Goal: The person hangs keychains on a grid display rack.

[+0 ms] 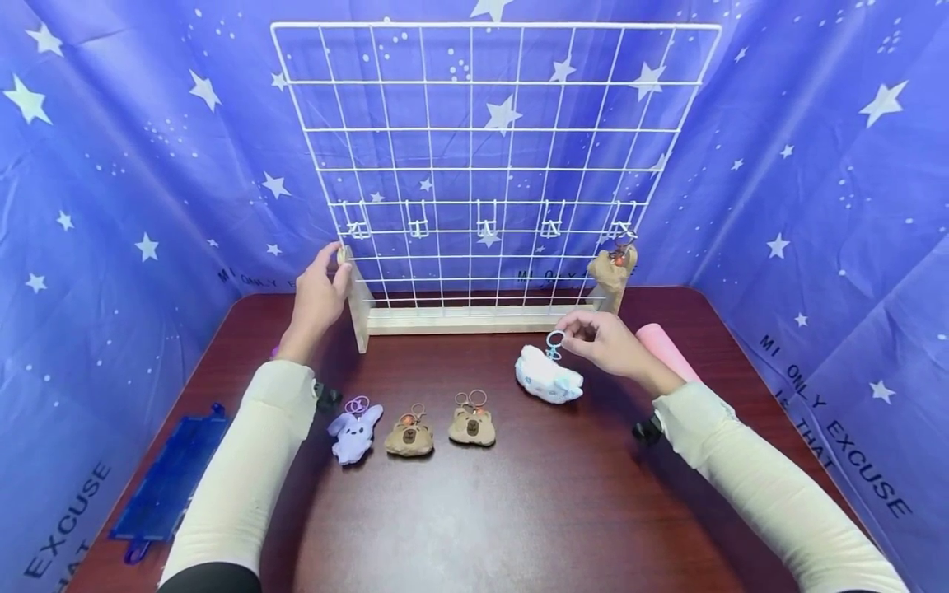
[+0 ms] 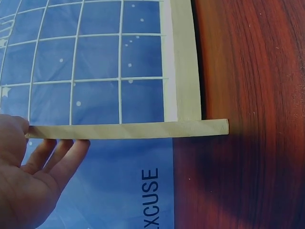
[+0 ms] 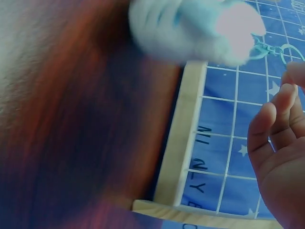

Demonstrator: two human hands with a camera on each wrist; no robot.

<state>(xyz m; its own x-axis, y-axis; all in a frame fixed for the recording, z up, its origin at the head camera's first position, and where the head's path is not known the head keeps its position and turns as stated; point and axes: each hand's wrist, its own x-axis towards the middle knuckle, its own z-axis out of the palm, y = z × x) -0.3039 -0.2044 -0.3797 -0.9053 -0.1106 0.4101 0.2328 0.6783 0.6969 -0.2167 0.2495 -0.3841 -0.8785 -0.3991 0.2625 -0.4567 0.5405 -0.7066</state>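
A white wire grid rack point(image 1: 474, 169) stands on a wooden base point(image 1: 474, 319) at the back of the table. My left hand point(image 1: 320, 292) holds its left wooden upright point(image 2: 128, 130), thumb on one side and fingers on the other. With thumb and fingertips, my right hand point(image 1: 604, 339) pinches the light blue ring point(image 1: 555, 339) of a white and blue plush keychain point(image 1: 547, 377). The plush point(image 3: 190, 31) hangs from that ring in front of the rack's right part. A brown plush keychain point(image 1: 610, 270) hangs from the rightmost hook point(image 1: 621, 229).
In front of the rack lie a lilac bunny keychain point(image 1: 353, 435) and two brown plush keychains, one in the middle point(image 1: 409, 438) and one further right point(image 1: 472, 425). A blue plastic tray-like item point(image 1: 174, 469) lies left; a pink roll point(image 1: 665, 350) lies right. Several white hooks point(image 1: 485, 228) line the grid.
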